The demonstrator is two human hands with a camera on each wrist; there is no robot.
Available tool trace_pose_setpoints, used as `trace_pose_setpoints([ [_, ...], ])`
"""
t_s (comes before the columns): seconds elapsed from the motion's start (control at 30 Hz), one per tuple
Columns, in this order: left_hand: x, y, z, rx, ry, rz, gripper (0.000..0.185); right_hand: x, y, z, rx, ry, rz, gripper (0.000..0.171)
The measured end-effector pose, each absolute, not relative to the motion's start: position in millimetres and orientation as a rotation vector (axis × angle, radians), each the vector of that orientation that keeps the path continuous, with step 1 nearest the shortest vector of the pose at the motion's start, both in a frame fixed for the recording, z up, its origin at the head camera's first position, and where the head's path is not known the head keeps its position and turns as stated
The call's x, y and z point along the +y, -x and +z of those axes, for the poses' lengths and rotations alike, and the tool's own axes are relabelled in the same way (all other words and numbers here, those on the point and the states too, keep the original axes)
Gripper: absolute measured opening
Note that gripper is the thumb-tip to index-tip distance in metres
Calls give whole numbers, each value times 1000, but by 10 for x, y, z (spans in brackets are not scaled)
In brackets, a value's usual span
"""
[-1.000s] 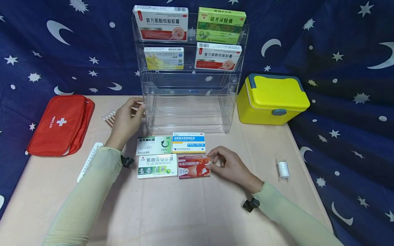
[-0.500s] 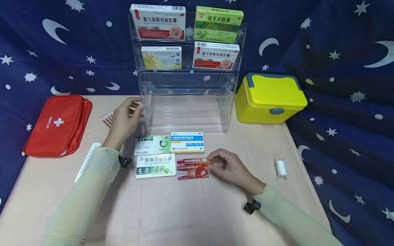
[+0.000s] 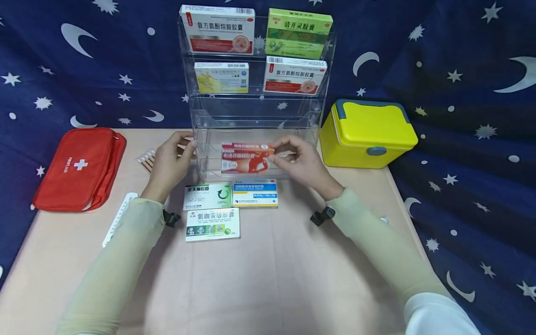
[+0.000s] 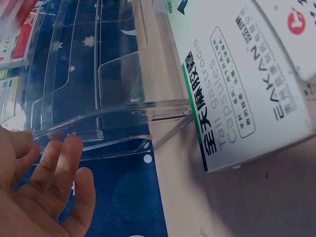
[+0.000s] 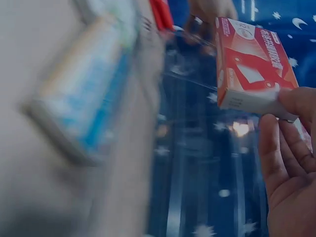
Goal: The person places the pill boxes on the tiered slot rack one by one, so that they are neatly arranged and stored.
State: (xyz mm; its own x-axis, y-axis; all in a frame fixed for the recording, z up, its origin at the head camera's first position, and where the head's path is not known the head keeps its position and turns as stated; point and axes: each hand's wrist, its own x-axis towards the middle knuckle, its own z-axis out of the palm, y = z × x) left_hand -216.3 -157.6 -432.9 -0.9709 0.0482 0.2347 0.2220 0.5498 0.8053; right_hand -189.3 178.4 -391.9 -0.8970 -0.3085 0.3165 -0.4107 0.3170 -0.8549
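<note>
My right hand (image 3: 302, 164) pinches a red medicine box (image 3: 244, 159) by its right end, in front of the lower tiers of a clear acrylic display rack (image 3: 256, 176). In the right wrist view the red box (image 5: 254, 64) sits between thumb and fingers, raised off the table. At the rack's left side, my left hand (image 3: 170, 160) holds the edge between thumb and fingers; the left wrist view has the hand (image 4: 47, 185) at that edge. Below the rack lie a green-and-white box (image 3: 207, 197), a blue-and-white box (image 3: 254, 193) and a white box (image 3: 212, 224) with green pictures.
Upper tiers hold two white-and-red boxes (image 3: 217, 30), a green box (image 3: 299, 33) and a yellow-and-white box (image 3: 221, 78). A red first-aid pouch (image 3: 79, 170), cotton swabs (image 3: 146, 159) and a white strip (image 3: 119, 219) lie left. A yellow case (image 3: 370, 135) stands right.
My right hand has lifted the red box from the lower right of the group of boxes and carried it up and forward to the rack. The left hand stays at the rack's edge.
</note>
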Motion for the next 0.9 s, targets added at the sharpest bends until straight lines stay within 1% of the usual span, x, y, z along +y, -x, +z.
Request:
trace_pose_setpoints([
  [0.17,-1530,2190,-4354,-2600,224,-1400,40,1519,2185,-3340,-2344,-674,1575,24],
  [0.27,-1519,2192,-4349,-2610,221,-1395,40,1394,2366,-3145,-2335,-600,1531,24],
  [0.37,-1516,2190,-4326,-2622,225,-1388,41,1339,2586,-3118,-2324,-583,1506,25],
  [0.53,-1523,2182,-4294,-2637,216,-1383,42,1284,2813,-3161,-2341,-677,1391,25],
  [0.9,-1574,2153,-4301,-2643,197,-1375,43,1153,2887,-3336,-2472,-784,1275,20],
])
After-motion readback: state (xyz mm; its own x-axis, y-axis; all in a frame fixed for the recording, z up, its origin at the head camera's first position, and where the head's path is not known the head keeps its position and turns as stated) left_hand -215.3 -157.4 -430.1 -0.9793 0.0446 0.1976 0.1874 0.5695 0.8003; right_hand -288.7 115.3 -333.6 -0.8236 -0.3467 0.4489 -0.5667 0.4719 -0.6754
